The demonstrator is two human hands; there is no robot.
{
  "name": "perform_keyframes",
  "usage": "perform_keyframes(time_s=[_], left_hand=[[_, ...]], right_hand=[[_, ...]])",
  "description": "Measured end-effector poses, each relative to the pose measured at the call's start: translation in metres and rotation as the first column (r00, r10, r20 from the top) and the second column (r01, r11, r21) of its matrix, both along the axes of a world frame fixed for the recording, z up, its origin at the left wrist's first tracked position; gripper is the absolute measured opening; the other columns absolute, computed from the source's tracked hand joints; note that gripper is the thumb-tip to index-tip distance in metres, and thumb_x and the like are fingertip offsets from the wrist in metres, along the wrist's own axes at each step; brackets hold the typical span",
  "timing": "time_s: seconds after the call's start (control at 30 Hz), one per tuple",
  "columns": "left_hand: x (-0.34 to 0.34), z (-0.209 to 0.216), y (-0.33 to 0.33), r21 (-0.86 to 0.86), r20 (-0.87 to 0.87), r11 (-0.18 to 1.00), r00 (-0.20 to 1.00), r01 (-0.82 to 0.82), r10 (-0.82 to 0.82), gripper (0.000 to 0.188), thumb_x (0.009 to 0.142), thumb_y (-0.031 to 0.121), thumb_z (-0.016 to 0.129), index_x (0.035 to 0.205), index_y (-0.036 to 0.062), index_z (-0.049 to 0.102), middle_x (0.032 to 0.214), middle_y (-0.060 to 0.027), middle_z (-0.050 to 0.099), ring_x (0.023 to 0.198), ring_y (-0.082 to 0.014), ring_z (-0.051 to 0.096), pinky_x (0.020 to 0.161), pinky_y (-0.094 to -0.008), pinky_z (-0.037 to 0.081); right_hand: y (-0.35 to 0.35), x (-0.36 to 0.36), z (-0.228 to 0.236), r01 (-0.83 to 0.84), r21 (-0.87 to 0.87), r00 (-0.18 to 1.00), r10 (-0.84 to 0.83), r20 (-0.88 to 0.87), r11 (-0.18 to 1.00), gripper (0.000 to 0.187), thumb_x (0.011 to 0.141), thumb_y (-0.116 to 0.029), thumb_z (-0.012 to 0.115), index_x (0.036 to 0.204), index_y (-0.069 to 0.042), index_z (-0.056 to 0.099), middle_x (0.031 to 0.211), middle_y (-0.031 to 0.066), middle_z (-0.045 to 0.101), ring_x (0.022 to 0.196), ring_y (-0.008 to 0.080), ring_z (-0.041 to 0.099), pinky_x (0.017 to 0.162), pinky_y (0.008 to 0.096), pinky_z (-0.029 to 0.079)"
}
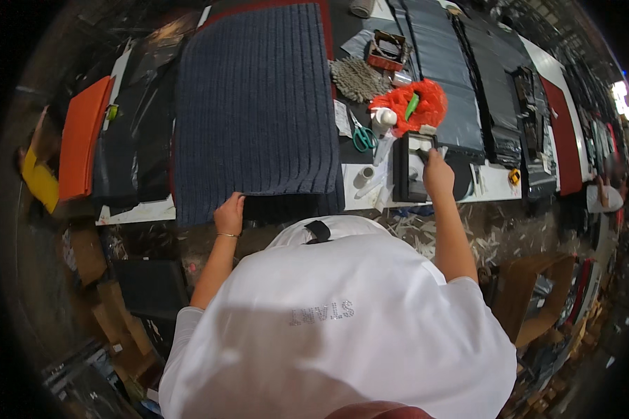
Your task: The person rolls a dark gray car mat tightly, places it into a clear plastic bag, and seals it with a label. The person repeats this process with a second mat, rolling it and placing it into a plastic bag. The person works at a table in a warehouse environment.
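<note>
The left hand (228, 216) pinches the near edge of a dark blue ribbed fabric mat (255, 105) spread flat on the long white desk (136, 211). The right hand (437, 174) is clenched on a small black tool (426, 150) over a black rectangular tray (407, 171), near green-handled scissors (363, 137).

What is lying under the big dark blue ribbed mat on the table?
Under the dark blue ribbed mat a red mat shows at its top right edge. The left hand holds the blue mat's near edge. How far the red mat extends underneath is covered.
</note>
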State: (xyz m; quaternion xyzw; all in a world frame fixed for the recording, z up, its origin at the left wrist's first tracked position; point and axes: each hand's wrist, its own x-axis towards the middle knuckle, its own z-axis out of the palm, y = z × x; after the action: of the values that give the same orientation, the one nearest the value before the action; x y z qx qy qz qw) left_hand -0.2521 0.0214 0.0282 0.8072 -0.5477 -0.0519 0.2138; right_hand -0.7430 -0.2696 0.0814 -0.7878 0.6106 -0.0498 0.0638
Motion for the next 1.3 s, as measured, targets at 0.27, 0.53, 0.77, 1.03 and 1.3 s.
perform_keyframes(time_s=[0.27,0.53,0.77,1.03,1.3], left_hand=[[-0.002,-0.014,-0.003,0.045,0.128,0.998,0.991,0.038,-0.044,0.022,0.102,0.031,0.059,0.095,0.0106,0.064,0.086,-0.0128,0.07,0.074,-0.0374,0.067,0.06,-0.0469,0.051],[0.019,0.023,-0.044,0.168,0.114,0.968,0.972,0.185,-0.205,0.018,0.1,0.031,0.061,0.098,0.0128,0.064,0.087,-0.0099,0.071,0.078,-0.0342,0.069,0.064,-0.0455,0.053],[0.112,0.07,-0.031,-0.189,0.64,0.876,0.732,0.443,-0.232,0.056,0.092,0.011,0.06,0.144,0.0324,0.056,0.135,-0.0009,0.054,0.128,-0.0213,0.051,0.117,-0.0484,0.036],[0.206,0.014,-0.012,0.1,0.195,0.851,0.828,0.516,-0.525,0.073,0.091,0.03,0.07,0.157,0.0172,0.042,0.157,-0.0086,0.04,0.145,-0.0316,0.037,0.123,-0.0493,0.026],[0.183,-0.049,0.046,0.078,0.375,0.856,0.78,0.511,-0.5,0.069,0.091,0.042,0.071,0.153,0.0219,0.049,0.115,-0.0032,0.055,0.117,-0.0208,0.049,0.117,-0.0493,0.022]], right_hand=[[0.03,0.176,0.03,-0.394,-0.01,0.727,0.319,0.608,0.919,0.056,0.089,-0.008,0.065,0.143,-0.012,0.05,0.139,0.0213,0.057,0.116,0.0409,0.063,0.092,0.0491,0.054],[0.122,0.289,0.016,-0.715,0.422,0.657,0.743,0.13,0.558,0.031,0.094,-0.018,0.059,0.124,-0.012,0.061,0.111,0.0187,0.072,0.102,0.0352,0.072,0.081,0.0467,0.058],[0.06,0.311,0.022,-0.462,-0.279,0.816,0.526,0.24,0.842,0.012,0.089,-0.016,0.065,0.098,-0.01,0.062,0.087,0.01,0.068,0.08,0.0352,0.068,0.071,0.0458,0.053],[0.07,0.321,-0.03,-0.63,-0.318,0.749,0.662,-0.008,0.709,0.02,0.088,-0.015,0.063,0.107,-0.01,0.065,0.112,0.0125,0.059,0.114,0.0327,0.056,0.098,0.0469,0.045],[0.159,0.277,-0.048,-0.619,-0.256,0.755,0.652,0.067,0.743,0.052,0.087,-0.037,0.073,0.128,-0.006,0.062,0.125,0.0148,0.058,0.124,0.0369,0.052,0.113,0.0506,0.037]])
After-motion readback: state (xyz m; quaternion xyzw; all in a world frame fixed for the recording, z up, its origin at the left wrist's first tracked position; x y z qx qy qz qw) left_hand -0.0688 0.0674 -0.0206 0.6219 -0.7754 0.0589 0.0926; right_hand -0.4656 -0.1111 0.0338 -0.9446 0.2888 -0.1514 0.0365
